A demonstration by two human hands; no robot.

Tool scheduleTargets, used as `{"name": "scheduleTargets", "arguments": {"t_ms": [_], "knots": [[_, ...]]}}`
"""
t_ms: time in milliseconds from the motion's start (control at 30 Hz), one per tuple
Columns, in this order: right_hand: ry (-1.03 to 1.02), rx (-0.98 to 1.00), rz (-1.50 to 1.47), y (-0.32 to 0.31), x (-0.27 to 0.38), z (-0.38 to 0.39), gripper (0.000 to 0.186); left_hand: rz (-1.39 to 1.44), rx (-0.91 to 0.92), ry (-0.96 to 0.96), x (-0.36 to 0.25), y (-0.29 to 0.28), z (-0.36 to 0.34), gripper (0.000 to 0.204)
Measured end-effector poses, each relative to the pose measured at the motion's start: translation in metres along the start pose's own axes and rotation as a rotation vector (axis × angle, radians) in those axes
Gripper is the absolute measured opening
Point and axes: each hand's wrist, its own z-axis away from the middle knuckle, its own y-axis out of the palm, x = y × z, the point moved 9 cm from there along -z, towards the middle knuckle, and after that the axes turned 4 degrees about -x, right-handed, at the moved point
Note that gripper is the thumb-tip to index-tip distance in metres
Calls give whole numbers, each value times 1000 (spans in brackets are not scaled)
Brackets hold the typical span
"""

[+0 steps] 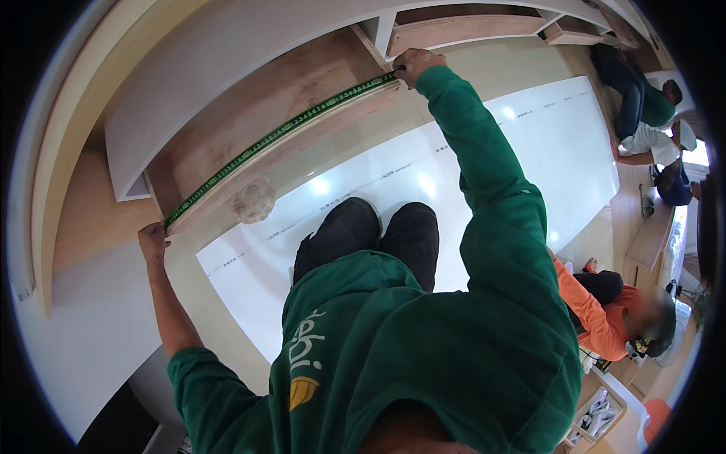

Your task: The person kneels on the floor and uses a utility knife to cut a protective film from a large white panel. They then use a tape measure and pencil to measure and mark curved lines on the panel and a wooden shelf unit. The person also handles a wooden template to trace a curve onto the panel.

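Green sweatshirt [446,340] lies nearest; our left hand [153,240] and right hand [417,63] pinch a tape measure [307,116] along the wooden box's [318,135] front edge. We judge measuring in hand; next calls for steady reading.

R hand [417,66] partly hides its end of tape measure [280,135]; fine ticks are too small to read. Person in orange [597,327]: face blurred. Red-orange thing [656,418], btm R, is cut off by dark rim.
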Motion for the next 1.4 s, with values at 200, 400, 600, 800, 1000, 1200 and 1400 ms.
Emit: {"name": "scheduleTargets", "arguments": {"t_ms": [200,400,600,800,1000,1200,1400], "knots": [[-24,-56,-18,-2,-2,4,27,-48,-23,-1,-3,0,6,24],[-38,-201,42,8,-6,1,24,-43,-112,69,6,-4,3,28],[92,-282,62,21,-23,83,14,-103,-162,475,-30,-14,23,25],[545,-273,-247,147,-92,410,17,495,-20,219,-53,39,106,31],[1604,-101,-548,303,-34,823,33,391,907,290,-138,247,250,30],[2286,14,-742,448,239,1004,26,46,1086,634,-186,306,333,29],[2453,-11,-1234,531,452,919,29,-17,1223,568,-182,344,358,34]]}}
